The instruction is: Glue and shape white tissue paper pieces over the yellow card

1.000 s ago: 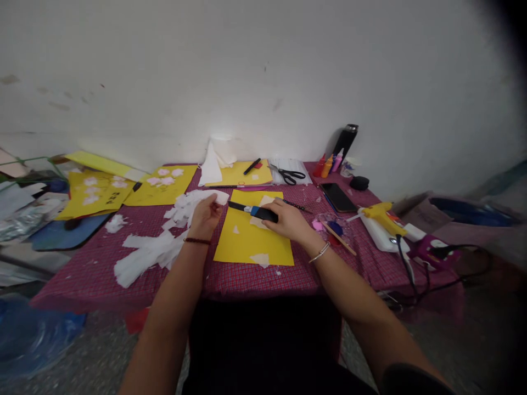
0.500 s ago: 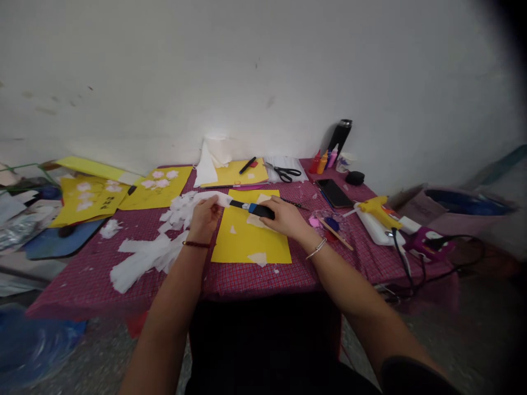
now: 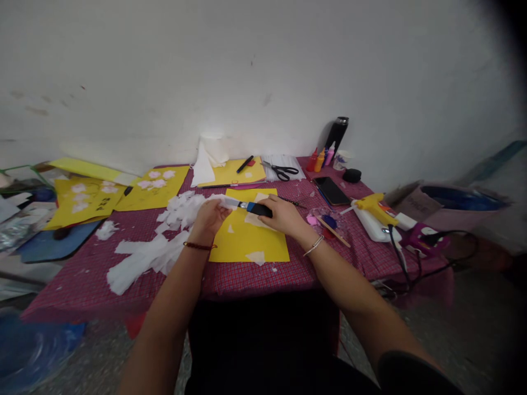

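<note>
The right grip (image 3: pixel 284 216) was clasped around a slim black-and-blue cutter knife (image 3: pixel 258 209) over a rectangular yellow paper sheet (image 3: pixel 247 244); its long axis ran sideways, blade pointing left toward the thin white paper strip (image 3: pixel 224 198) pinched in the left grip (image 3: pixel 211 216).

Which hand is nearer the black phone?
Right. The right hand, holding a black-and-blue tool, is left of the black phone and nearer the wearer; the left hand, holding white paper, is farther left.
</note>
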The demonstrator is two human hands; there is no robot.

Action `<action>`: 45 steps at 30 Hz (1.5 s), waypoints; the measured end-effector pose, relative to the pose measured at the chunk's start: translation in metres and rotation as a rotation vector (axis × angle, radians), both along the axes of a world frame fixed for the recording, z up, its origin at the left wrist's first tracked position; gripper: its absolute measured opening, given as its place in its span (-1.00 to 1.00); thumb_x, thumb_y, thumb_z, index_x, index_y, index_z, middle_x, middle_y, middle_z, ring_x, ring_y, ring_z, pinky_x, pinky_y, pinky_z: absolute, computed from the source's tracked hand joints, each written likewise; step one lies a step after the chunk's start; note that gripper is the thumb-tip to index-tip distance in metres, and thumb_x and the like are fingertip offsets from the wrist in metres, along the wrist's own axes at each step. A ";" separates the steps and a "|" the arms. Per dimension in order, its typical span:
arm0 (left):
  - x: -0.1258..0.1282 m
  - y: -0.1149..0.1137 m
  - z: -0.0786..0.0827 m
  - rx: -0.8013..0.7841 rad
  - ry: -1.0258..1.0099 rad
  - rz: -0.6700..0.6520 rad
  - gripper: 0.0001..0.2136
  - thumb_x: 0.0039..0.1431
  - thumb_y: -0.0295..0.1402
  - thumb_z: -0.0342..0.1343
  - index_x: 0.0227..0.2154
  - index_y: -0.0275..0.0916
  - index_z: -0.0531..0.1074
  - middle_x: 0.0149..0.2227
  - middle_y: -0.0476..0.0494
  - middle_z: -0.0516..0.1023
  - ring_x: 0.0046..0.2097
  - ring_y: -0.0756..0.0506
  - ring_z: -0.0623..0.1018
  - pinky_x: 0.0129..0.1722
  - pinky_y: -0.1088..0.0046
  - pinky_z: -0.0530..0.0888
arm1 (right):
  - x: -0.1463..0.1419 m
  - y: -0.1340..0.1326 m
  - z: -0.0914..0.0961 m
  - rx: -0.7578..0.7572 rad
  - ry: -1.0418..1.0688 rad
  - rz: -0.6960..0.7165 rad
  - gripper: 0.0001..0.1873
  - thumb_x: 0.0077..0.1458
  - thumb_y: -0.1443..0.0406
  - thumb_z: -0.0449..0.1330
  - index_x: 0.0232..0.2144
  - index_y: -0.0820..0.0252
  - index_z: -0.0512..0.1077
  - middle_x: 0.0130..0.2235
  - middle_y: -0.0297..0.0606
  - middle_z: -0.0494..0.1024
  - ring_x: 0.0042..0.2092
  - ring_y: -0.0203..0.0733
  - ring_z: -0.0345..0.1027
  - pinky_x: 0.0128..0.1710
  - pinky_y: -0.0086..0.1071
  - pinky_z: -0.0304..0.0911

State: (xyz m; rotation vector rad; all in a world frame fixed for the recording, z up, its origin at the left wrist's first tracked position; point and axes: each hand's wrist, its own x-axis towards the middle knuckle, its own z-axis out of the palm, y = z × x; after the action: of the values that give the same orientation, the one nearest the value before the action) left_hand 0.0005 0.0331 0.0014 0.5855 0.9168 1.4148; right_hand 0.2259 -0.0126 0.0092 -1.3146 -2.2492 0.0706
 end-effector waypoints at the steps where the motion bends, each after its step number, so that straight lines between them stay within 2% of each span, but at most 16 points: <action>1: 0.000 -0.001 0.001 -0.006 0.000 -0.016 -0.86 -0.04 -0.58 0.10 -0.60 -0.26 0.32 -0.67 0.02 0.41 -0.61 0.03 0.44 -0.55 0.55 0.46 | 0.000 0.000 0.000 -0.003 0.003 -0.001 -0.60 0.10 0.23 0.24 0.01 0.15 0.42 -0.08 -0.16 0.50 -0.09 -0.09 0.39 -0.13 -0.31 0.25; 4: 0.001 -0.003 0.005 -0.009 -0.015 -0.046 -0.92 0.04 -0.48 0.07 -0.53 -0.27 0.36 -0.65 0.02 0.44 -0.65 0.05 0.40 -0.63 0.56 0.39 | 0.000 -0.001 0.001 -0.002 0.003 0.001 -0.61 0.11 0.23 0.24 0.01 0.14 0.41 -0.08 -0.18 0.50 -0.09 -0.11 0.39 -0.12 -0.32 0.24; 6: 0.002 -0.003 0.005 0.007 -0.029 -0.047 -0.87 0.11 -0.34 0.09 -0.50 -0.26 0.37 -0.62 0.02 0.46 -0.65 0.04 0.40 -0.66 0.54 0.37 | -0.001 -0.001 0.002 0.005 -0.007 0.000 -0.62 0.13 0.23 0.23 0.00 0.15 0.41 -0.08 -0.18 0.50 -0.08 -0.11 0.39 -0.12 -0.32 0.24; 9: 0.004 -0.002 0.000 0.067 0.045 -0.006 -0.76 0.00 -0.21 0.25 -0.50 -0.26 0.38 -0.58 0.01 0.50 -0.59 0.02 0.46 -0.63 0.55 0.38 | -0.001 -0.002 0.002 0.010 -0.021 -0.001 -0.62 0.13 0.23 0.23 0.01 0.15 0.41 -0.09 -0.19 0.49 -0.08 -0.10 0.39 -0.12 -0.32 0.24; 12: 0.006 -0.002 -0.009 0.139 0.209 0.000 -0.74 -0.21 -0.32 0.39 -0.52 -0.29 0.42 -0.55 0.00 0.52 -0.53 0.03 0.49 -0.56 0.56 0.41 | -0.002 -0.002 0.000 0.017 -0.035 -0.007 -0.62 0.13 0.24 0.24 0.01 0.14 0.41 -0.09 -0.19 0.49 -0.07 -0.10 0.39 -0.13 -0.32 0.24; 16: 0.008 -0.003 -0.013 0.147 0.295 -0.051 -0.76 -0.29 -0.41 0.40 -0.56 -0.33 0.44 -0.59 -0.04 0.49 -0.55 0.04 0.46 -0.54 0.56 0.38 | -0.002 -0.001 -0.003 0.020 -0.051 -0.014 -0.63 0.13 0.23 0.25 0.00 0.13 0.41 -0.09 -0.18 0.49 -0.07 -0.09 0.39 -0.14 -0.31 0.24; 18: 0.008 -0.005 -0.012 0.152 0.321 -0.074 -0.75 -0.29 -0.43 0.40 -0.51 -0.34 0.46 -0.61 -0.02 0.48 -0.58 0.05 0.43 -0.57 0.56 0.33 | -0.003 0.000 -0.003 0.019 -0.055 -0.012 -0.62 0.12 0.24 0.25 0.00 0.13 0.41 -0.09 -0.17 0.49 -0.07 -0.09 0.39 -0.13 -0.31 0.25; 21: 0.006 -0.006 -0.009 0.184 0.333 -0.121 -0.63 -0.29 -0.49 0.38 -0.32 -0.34 0.47 -0.58 0.03 0.46 -0.57 0.07 0.41 -0.55 0.58 0.30 | -0.002 0.000 -0.003 0.015 -0.047 -0.009 -0.62 0.12 0.25 0.25 0.01 0.13 0.41 -0.08 -0.16 0.49 -0.07 -0.09 0.39 -0.13 -0.30 0.25; 24: -0.002 -0.005 -0.008 0.214 0.316 -0.204 -0.55 -0.24 -0.51 0.36 -0.18 -0.34 0.45 -0.57 0.04 0.46 -0.53 0.06 0.43 -0.50 0.57 0.31 | 0.002 0.001 -0.001 0.011 -0.021 0.021 -0.62 0.12 0.24 0.24 0.02 0.12 0.42 -0.08 -0.17 0.50 -0.07 -0.10 0.40 -0.11 -0.30 0.26; 28: -0.015 -0.001 -0.006 0.278 0.287 -0.277 -0.60 -0.19 -0.50 0.35 -0.19 -0.33 0.47 -0.54 0.04 0.47 -0.50 0.06 0.43 -0.48 0.57 0.31 | 0.012 0.005 0.003 -0.001 0.020 0.039 -0.61 0.08 0.26 0.27 0.00 0.11 0.45 -0.09 -0.20 0.52 -0.08 -0.09 0.42 -0.10 -0.30 0.27; 35: -0.020 -0.003 0.004 0.325 0.246 -0.244 -0.59 -0.18 -0.54 0.33 -0.18 -0.30 0.47 -0.49 0.05 0.49 -0.50 0.07 0.42 -0.48 0.59 0.31 | 0.021 0.010 0.004 -0.013 0.053 0.060 -0.60 0.04 0.25 0.28 -0.02 0.13 0.46 -0.08 -0.19 0.54 -0.06 -0.06 0.42 -0.08 -0.26 0.28; 40: -0.018 -0.003 0.002 0.329 0.228 -0.270 -0.56 -0.16 -0.55 0.33 -0.13 -0.29 0.46 -0.47 0.03 0.50 -0.49 0.07 0.44 -0.48 0.61 0.34 | 0.022 0.011 0.004 -0.020 0.043 0.063 -0.59 0.05 0.24 0.28 -0.01 0.13 0.46 -0.08 -0.17 0.54 -0.06 -0.04 0.42 -0.07 -0.23 0.29; 42: -0.019 0.000 0.000 0.306 0.195 -0.239 -0.66 -0.06 -0.48 0.31 -0.15 -0.30 0.48 -0.45 -0.01 0.51 -0.47 0.06 0.46 -0.47 0.59 0.37 | 0.024 0.011 0.005 -0.028 0.037 0.064 -0.59 0.05 0.24 0.28 -0.02 0.13 0.46 -0.09 -0.16 0.55 -0.06 -0.04 0.42 -0.07 -0.23 0.29; 45: -0.019 0.005 -0.003 0.237 0.163 -0.168 -0.81 0.18 -0.32 0.15 -0.25 -0.35 0.51 -0.46 -0.10 0.51 -0.46 0.02 0.48 -0.51 0.56 0.39 | 0.025 0.011 0.006 -0.029 0.038 0.071 -0.60 0.05 0.24 0.28 -0.02 0.13 0.46 -0.10 -0.17 0.55 -0.07 -0.04 0.41 -0.07 -0.24 0.28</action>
State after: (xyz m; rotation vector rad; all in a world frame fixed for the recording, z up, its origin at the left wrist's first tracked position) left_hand -0.0189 0.0383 -0.0019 0.9459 0.8119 1.3464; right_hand 0.2509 -0.0017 0.0153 -1.2371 -2.2704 0.1528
